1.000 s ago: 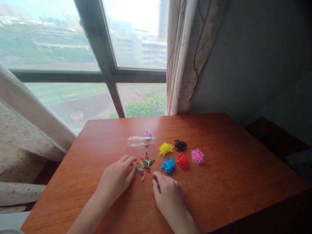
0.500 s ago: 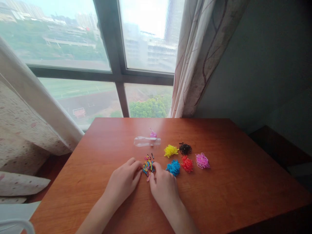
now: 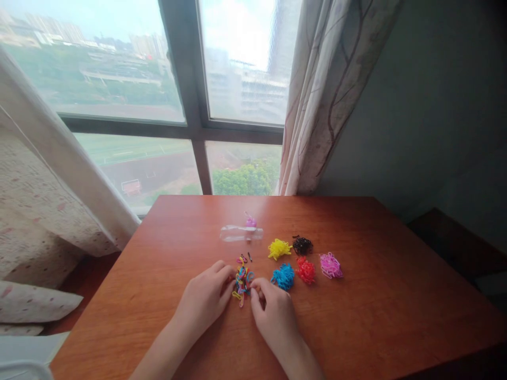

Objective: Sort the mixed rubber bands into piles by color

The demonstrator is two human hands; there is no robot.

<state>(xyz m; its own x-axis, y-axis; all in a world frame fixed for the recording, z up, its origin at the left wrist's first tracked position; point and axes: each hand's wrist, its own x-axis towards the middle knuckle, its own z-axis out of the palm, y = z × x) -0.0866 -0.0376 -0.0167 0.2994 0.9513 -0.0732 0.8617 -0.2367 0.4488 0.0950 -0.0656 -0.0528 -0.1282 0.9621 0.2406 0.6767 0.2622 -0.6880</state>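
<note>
A small mixed pile of coloured rubber bands lies on the brown wooden table between my hands. My left hand is at the pile's left edge, with its fingers curled together and their tips touching the bands. What they hold, if anything, is hidden. My right hand is at the pile's right edge, thumb and forefinger pinched at what looks like a small band. Just to the right lies a heap of blue rubber bands. One loose black band rests above the mixed pile.
Beyond the blue heap are heaps of yellow bands, black bands, red bands and pink bands. A clear plastic bag and a small purple item lie farther back, near the window.
My right fingertips have drawn slightly right, away from the pile's middle. The mixed bands look a little rearranged. The whole view has shifted slightly.
</note>
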